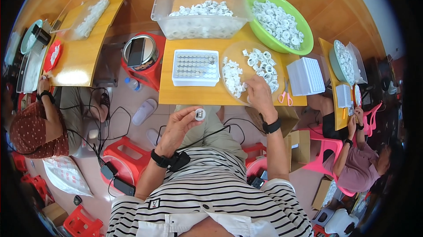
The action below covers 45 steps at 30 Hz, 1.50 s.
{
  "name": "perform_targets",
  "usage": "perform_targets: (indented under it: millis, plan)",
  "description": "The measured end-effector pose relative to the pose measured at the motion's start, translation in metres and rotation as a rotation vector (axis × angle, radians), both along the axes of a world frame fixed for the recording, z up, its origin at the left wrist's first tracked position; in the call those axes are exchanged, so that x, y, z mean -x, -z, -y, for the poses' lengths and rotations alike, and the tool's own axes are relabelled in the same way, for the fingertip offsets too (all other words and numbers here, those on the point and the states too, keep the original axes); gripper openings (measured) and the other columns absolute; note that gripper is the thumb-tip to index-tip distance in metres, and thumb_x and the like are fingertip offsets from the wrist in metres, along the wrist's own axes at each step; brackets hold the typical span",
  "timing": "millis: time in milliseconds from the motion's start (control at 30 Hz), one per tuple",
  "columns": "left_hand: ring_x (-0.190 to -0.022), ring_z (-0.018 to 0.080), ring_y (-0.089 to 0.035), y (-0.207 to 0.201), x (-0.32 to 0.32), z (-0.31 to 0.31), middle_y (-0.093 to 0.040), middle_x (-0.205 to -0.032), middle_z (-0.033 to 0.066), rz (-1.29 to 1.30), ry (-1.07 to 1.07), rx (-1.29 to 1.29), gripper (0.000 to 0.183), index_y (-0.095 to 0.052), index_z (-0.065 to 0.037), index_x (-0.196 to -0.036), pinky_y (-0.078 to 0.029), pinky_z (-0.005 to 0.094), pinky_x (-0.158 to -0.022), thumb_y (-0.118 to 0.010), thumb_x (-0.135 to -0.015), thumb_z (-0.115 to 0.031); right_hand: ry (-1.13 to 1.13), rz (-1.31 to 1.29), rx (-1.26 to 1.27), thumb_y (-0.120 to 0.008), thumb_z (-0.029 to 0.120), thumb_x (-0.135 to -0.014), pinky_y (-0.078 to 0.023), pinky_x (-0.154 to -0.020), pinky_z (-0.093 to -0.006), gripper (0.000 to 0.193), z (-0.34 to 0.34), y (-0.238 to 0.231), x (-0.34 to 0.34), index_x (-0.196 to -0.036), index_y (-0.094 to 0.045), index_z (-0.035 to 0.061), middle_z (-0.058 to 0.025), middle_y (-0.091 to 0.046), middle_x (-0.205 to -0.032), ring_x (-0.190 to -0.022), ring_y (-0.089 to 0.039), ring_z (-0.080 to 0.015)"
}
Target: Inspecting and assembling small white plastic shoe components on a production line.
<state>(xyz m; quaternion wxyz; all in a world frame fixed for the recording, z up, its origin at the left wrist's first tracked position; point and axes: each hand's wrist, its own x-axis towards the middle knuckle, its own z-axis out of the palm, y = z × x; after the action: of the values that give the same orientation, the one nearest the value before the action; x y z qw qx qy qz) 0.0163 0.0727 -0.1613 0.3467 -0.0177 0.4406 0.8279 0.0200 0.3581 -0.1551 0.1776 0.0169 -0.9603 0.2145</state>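
In front of my body, my left hand [178, 127] pinches a small round white plastic part [200, 114] with a dark, metallic-looking middle. My right hand [261, 94] is over the near side of a round clear tray [229, 51], fingers bent together at a heap of small white plastic pieces [231, 70]. What its fingertips hold, if anything, is hidden. Behind that heap lie several round white plastic parts [264, 64] in the same tray. Left of the tray stands a white box [196, 82] with rows of small round pieces in it.
A clear bin [200, 27] and a green basin [304, 38], both holding white parts, stand at the back. Orange scissors [286, 98] and a white slotted block [305, 77] lie at right. A phone [136, 52] rests on a tin at left. People sit at both sides.
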Motion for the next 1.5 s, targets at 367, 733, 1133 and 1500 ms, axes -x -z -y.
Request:
perform_targets:
  millis: [367, 733, 1133, 1500]
  plan:
    - [-0.095, 0.0162, -0.059, -0.011, 0.006, -0.006, -0.059, -0.107, 0.0094, -0.002, 0.027, -0.015, 0.029, -0.055, 0.005, -0.114, -0.05, 0.0276, -0.085, -0.05, -0.092, -0.012, 0.125, 0.126, 1.257, -0.054, 0.002, -0.084, -0.052, -0.056, -0.0226, 0.011, 0.018, -0.02, -0.002, -0.092, -0.06, -0.0044, -0.0069, -0.06, -0.078, -0.066, -0.065, -0.016]
    - [-0.096, 0.0152, -0.058, 0.013, 0.02, -0.04, -0.06, -0.107, 0.0095, 0.063, 0.036, -0.085, 0.029, -0.054, 0.004, -0.115, -0.049, 0.0283, -0.086, -0.05, -0.092, -0.014, 0.254, 0.048, 0.904, -0.058, 0.0, -0.08, -0.048, -0.055, -0.0224, 0.011, 0.018, -0.004, 0.012, -0.09, -0.062, -0.0024, -0.0048, -0.061, -0.075, -0.065, -0.063, -0.0123]
    - [-0.09, 0.0163, -0.062, 0.013, 0.018, -0.014, -0.061, -0.104, 0.009, 0.059, 0.132, -0.012, 0.026, -0.056, 0.003, -0.112, -0.052, 0.0262, -0.081, -0.05, -0.092, -0.012, 0.103, 0.103, 0.152, -0.061, -0.002, -0.067, -0.046, -0.063, -0.0375, 0.016, 0.021, -0.002, 0.005, -0.083, -0.063, 0.0003, -0.015, -0.058, -0.074, -0.069, -0.059, -0.0332]
    - [-0.091, 0.0175, -0.062, 0.007, 0.014, -0.01, -0.061, -0.104, 0.0103, 0.095, 0.091, -0.049, 0.027, -0.056, 0.004, -0.112, -0.052, 0.0266, -0.082, -0.052, -0.091, -0.012, 0.144, 0.206, 0.881, -0.06, -0.002, -0.079, -0.044, -0.056, -0.0213, 0.013, 0.022, -0.008, -0.001, -0.09, -0.065, -0.0019, -0.0046, -0.06, -0.076, -0.068, -0.059, -0.0113]
